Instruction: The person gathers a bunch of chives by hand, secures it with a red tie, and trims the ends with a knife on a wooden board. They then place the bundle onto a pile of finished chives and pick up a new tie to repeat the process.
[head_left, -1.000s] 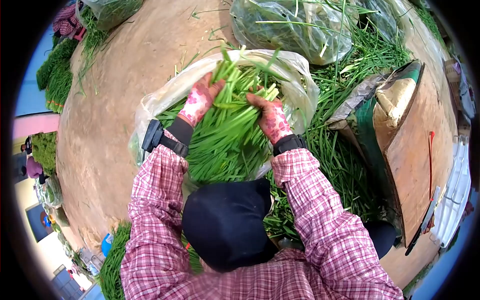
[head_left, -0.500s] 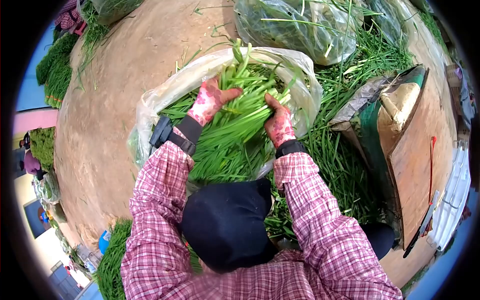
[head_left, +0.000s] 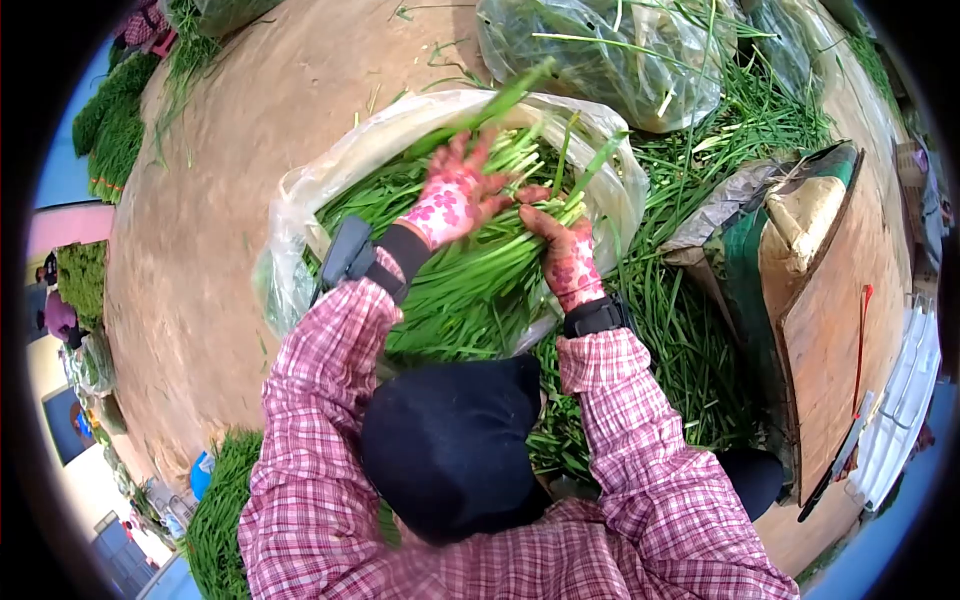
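A clear plastic bag lies wide open, filled with long flat green leaves with pale stalks that look like garlic chives. Over the bag, my left hand, in a pink flower-patterned glove with bare fingers, has its fingers spread above the stalks and is slightly blurred. A loose leafy piece, smeared by motion, is just beyond its fingertips. My right hand, gloved alike, closes on the pale stalk ends of a bunch at the bag's right side; its thumb and fingertips point left, close to my left hand's fingers.
Another filled plastic bag stands at the top. Loose greens are heaped to the right, beside a wooden board with sacking against it. Bundled greens lie at lower left. Bare brown floor stretches out on the left.
My left hand has let go of the stalks and spread its fingers, moving slightly right. A leafy piece has swung up beyond it. My right hand has shifted slightly right and toward me.
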